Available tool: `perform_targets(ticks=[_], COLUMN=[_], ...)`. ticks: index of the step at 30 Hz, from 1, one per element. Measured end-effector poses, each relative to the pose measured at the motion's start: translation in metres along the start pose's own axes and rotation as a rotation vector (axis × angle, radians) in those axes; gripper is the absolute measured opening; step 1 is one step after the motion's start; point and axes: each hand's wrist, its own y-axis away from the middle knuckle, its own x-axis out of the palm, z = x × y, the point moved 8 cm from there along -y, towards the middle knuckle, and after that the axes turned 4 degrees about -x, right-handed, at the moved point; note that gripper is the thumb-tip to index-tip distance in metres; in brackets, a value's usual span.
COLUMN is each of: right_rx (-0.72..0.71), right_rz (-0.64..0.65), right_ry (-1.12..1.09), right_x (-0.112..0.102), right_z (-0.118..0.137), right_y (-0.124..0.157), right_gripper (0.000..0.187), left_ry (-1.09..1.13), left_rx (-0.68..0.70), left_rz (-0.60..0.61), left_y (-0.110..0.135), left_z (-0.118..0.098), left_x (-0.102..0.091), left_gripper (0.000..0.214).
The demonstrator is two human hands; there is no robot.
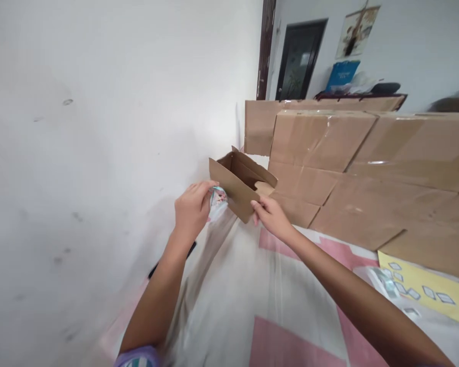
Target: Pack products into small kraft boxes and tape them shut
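Note:
A small brown cardboard box (233, 188) with its top uncovered is held up near the white wall. My right hand (270, 215) pinches the box's near right edge, thumb on the outer face. Beside the box's left side, my left hand (193, 206) is closed on a small clear plastic packet (218, 197) with teal and reddish print. The packet hangs close to the box's outer face; whether it touches I cannot tell. The inside of the box is dark, with a paler flap at its right end.
Tall taped cardboard panels (367, 168) stand on the right. A yellow sheet with drawn shapes (424, 290) and a clear plastic item (382, 280) lie before them. A pink and white cloth (290, 341) covers the surface below. A dark strip-like object (192, 249) shows behind my left forearm.

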Motion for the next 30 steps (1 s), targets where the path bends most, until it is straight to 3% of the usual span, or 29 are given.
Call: perform_targets(ticks=[2, 4, 8, 11, 14, 16, 17, 19, 21, 24, 27, 30], right_rx=[-0.012, 0.071, 0.139, 0.208, 0.278, 0.305, 0.29, 0.189, 0.023, -0.162, -0.257, -0.266], right_rz=[-0.05, -0.051, -0.011, -0.015, 0.007, -0.056, -0.131, -0.315, -0.421, -0.303, -0.123, -0.078], right_ry=[0.108, 0.209, 0.378, 0.427, 0.38, 0.408, 0.453, 0.569, 0.661, 0.799, 0.904, 0.964], right_x=[-0.018, -0.042, -0.106, -0.148, -0.169, -0.183, -0.193, -0.21, -0.212, -0.184, -0.148, -0.127], right_z=[0.004, -0.002, -0.009, -0.006, 0.007, 0.026, 0.042, 0.087, 0.138, 0.192, 0.207, 0.195], right_y=[0.05, 0.103, 0.199, 0.261, 0.311, 0.334, 0.341, 0.35, 0.347, 0.312, 0.265, 0.23], right_gripper=[0.042, 0.045, 0.046, 0.045, 0.037, 0.025, 0.032, 0.048, 0.059, 0.084, 0.104, 0.11], left_ry=[0.136, 0.353, 0.731, 0.962, 1.139, 1.199, 1.221, 1.275, 1.309, 1.288, 1.284, 1.27], left_rx=[-0.08, -0.155, -0.228, -0.185, -0.231, -0.306, -0.332, -0.329, -0.27, -0.174, -0.174, -0.247], left_rz=[0.144, 0.255, 0.332, 0.328, 0.265, 0.217, 0.197, 0.173, 0.16, 0.149, 0.177, 0.154], left_y=[0.011, 0.021, 0.041, 0.053, 0.059, 0.061, 0.061, 0.06, 0.06, 0.063, 0.068, 0.072], left_z=[-0.012, -0.026, -0.061, -0.105, -0.145, -0.163, -0.172, -0.191, -0.211, -0.236, -0.247, -0.239], left_x=[-0.016, -0.023, -0.026, -0.034, -0.046, -0.05, -0.05, -0.047, -0.041, -0.027, -0.006, 0.012], left_gripper=[0.029, 0.027, 0.028, 0.025, 0.021, 0.019, 0.018, 0.017, 0.019, 0.023, 0.025, 0.025])
